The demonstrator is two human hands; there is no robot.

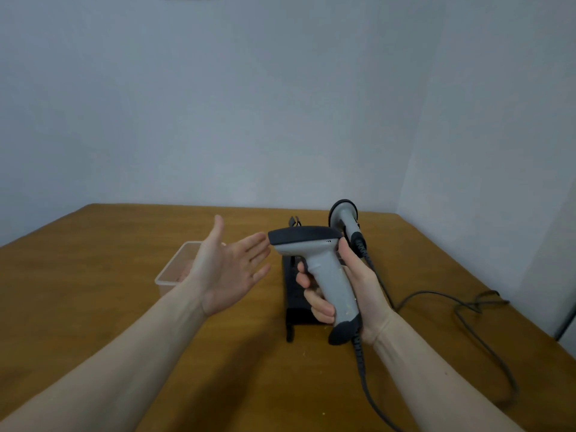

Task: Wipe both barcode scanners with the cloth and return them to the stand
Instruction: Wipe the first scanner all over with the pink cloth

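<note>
- Plain pale wall (280, 104) behind, brown wooden table (109, 307) filled the lower half of the head view.
- Right hand (349, 291) gripped the held scanner (318, 263) by its grey handle, fingers curled round the front, thumb up along the back near the head. Scanner was lifted off the table, black head pointing left.
- Left hand (230, 266) empty, palm up, fingers spread and straight, fingertips just beside the scanner's black nose; touching or not, could not tell.
- Second scanner (344, 218) sat upright at the far end of the black stand (296, 294), well behind the held one.
- Stand lay on the table under and behind the right hand, its near slot looked free.
- Dark cables (467, 310) ran from both scanners off to the right across the table, one looped near the right edge.
- Clear plastic tub (174, 269) sat left of the stand, partly hidden by the left hand; something pinkish inside, maybe the cloth, too hidden to confirm.
- No cloth in either hand.
- Step judged: first scanner picked up, wiping not yet started; second one untouched on the stand.
- Next move probably needs the left hand to fetch the cloth, likely from the tub, then rub the head and handle while the right keeps a firm hold.
- Watch the trailing cable, it could snag the stand on return.
</note>
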